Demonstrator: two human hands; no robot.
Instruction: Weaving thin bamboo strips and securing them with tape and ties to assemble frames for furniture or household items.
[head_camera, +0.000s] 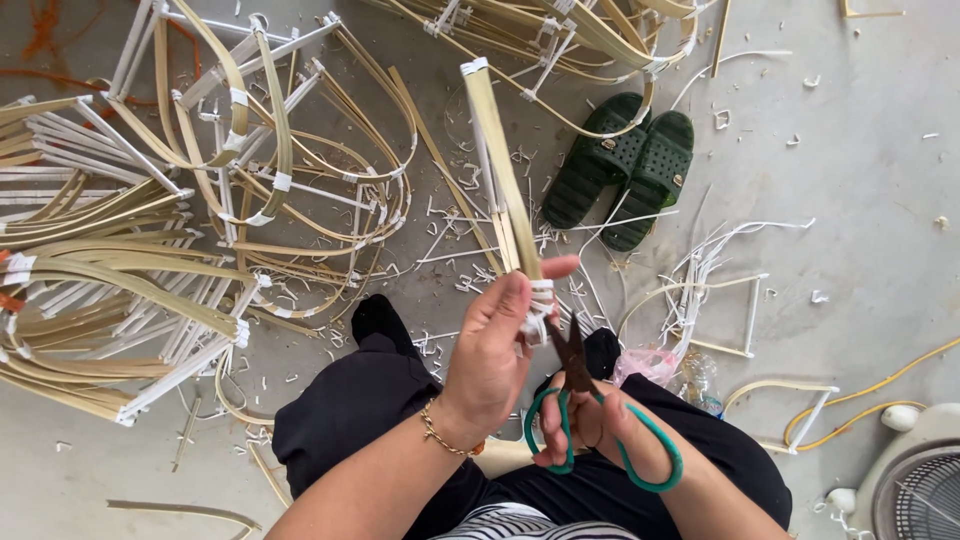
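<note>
Bamboo strips (500, 165), bundled flat and bound with white tape at both ends, stand nearly upright in the middle of the view, tilting a little to the left at the top, and the left hand (490, 355) has them pinched tight at the lower taped end, thumb across the front. Right beside it, the right hand (600, 430) is threaded through the green handles of the scissors (575, 400), fingers closed round the loops, and the rusty blades point up, their tips touching the white binding just under the left thumb. How far the blades are parted is hard to tell. Below, black trousers (350, 400) cover the knees on both sides. To the left, a big pile of finished bent frames (150, 230) crowds the floor right up to the knee, so little room there. Ahead, white offcuts (450, 215) litter the grey floor (860, 170). A pair of green sandals (625, 165) lies beyond the bundle's right edge, well apart. Farther right the concrete opens out, with a yellow cable (880, 385) and a fan (915, 490) at the lower right corner.
</note>
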